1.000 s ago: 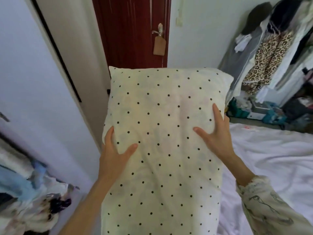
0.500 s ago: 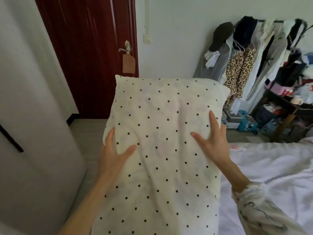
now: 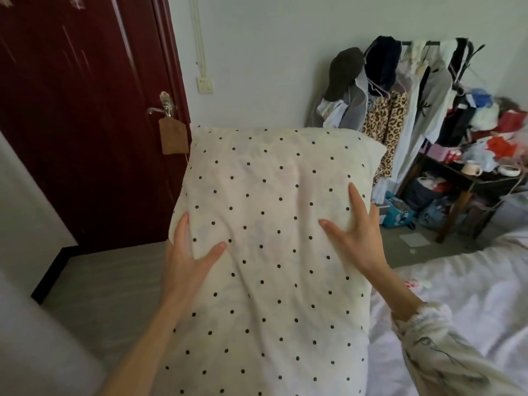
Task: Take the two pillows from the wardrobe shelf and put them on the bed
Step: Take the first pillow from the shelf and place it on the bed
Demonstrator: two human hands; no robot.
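Two hands, left hand and right hand, fingers spread, clasping dotted pillow upright beside white bed.

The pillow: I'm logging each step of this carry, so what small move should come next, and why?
Probably swing the polka-dot pillow rightward and lower it toward the bed. The left hand and right hand grip its two sides and hold it upright in the air, while the white bedding lies just to the right and below, with open space to land on.
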